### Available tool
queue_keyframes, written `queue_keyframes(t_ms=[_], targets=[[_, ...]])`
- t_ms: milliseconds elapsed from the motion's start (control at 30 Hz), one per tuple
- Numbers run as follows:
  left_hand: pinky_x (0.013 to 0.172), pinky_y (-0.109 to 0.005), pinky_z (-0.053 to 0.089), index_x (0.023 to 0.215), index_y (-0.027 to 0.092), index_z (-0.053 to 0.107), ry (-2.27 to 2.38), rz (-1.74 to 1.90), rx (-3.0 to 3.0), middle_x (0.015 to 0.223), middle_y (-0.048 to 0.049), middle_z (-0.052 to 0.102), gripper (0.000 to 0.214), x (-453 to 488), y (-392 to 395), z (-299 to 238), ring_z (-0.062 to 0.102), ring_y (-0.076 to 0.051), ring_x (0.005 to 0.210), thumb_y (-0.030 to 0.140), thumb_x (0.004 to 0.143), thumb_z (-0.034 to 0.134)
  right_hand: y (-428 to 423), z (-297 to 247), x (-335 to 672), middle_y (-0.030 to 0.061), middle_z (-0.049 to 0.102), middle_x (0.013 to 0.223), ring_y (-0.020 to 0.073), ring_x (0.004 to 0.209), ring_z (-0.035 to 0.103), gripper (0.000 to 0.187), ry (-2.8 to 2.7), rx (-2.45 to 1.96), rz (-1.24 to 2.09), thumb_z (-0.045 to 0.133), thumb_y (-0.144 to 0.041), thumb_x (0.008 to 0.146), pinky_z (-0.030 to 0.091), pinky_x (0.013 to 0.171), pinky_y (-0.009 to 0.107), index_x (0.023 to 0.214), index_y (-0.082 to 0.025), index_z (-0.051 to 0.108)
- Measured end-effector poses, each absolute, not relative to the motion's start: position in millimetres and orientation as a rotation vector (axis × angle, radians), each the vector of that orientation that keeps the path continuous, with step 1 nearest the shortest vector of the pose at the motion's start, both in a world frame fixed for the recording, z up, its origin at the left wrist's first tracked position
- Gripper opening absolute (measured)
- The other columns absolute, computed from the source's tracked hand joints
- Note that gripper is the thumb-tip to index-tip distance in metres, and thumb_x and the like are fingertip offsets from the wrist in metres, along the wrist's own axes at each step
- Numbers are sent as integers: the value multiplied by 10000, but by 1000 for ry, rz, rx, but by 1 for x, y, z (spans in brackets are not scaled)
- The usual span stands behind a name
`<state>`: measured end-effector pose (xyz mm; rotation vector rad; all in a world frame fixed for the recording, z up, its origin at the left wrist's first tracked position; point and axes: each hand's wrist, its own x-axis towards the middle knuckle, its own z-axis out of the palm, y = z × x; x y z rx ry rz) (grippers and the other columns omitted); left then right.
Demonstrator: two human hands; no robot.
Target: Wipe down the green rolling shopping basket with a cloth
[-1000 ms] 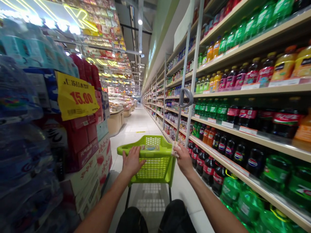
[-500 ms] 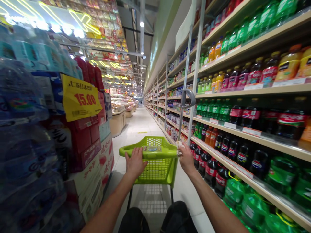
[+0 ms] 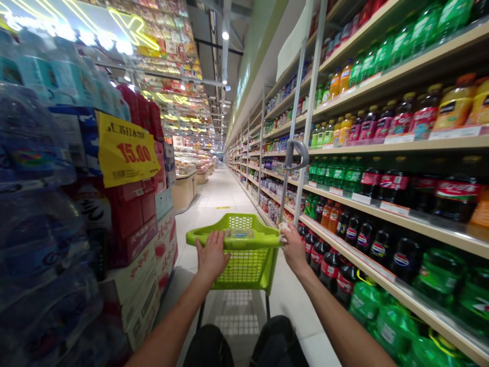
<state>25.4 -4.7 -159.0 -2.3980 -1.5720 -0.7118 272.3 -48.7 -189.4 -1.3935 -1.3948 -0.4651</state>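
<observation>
The lime-green plastic trolley (image 3: 240,255) stands in the aisle directly ahead of the person, beside the drinks shelving (image 3: 382,204); its mesh basket appears empty, so it should roll light, best steered by the stiff handle bar. The left hand (image 3: 211,255) has fingers curled over that bar. The right hand (image 3: 293,248) grips its right end, clamped also on a crumpled white wad (image 3: 283,232).

Lime-green mesh cart (image 3: 240,255) — upright, mid-aisle.
</observation>
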Motion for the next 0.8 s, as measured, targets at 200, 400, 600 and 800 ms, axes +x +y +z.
queue_keyframes(t_ms=[200,400,600,800], targets=[[1050,-634,128,1330,199,332,-1565,-677,-2409,1400,-104,362,602,22,-5,-158,278,-292,1308,225,746,478,-39,-198,223,62,499,1290,198,1266,359,388,-1676,-1183,-440,426,-44,763,327,1036,445,1025,-237,638],[1053,-621,136,1321,194,344,-1586,-694,-2384,1394,-112,370,600,26,-6,-160,279,-284,1308,231,740,489,-49,-194,259,92,509,1267,238,1228,410,429,-1358,-1401,-450,411,-29,720,340,1019,480,1035,-207,641],[1050,-628,127,1329,188,325,-1565,-660,-2403,1404,-101,358,612,23,-8,-158,273,-269,1313,224,738,478,-37,-197,210,45,482,1307,190,1259,371,427,-1641,-1174,-439,400,-51,776,336,1038,414,1090,-250,611],[1058,-615,118,1342,187,314,-1554,-685,-2401,1412,-107,342,648,26,-10,-163,256,-286,1320,229,719,488,-39,-192,239,76,507,1271,233,1208,431,403,-1388,-1372,-433,429,-78,750,374,987,476,1077,-230,611]])
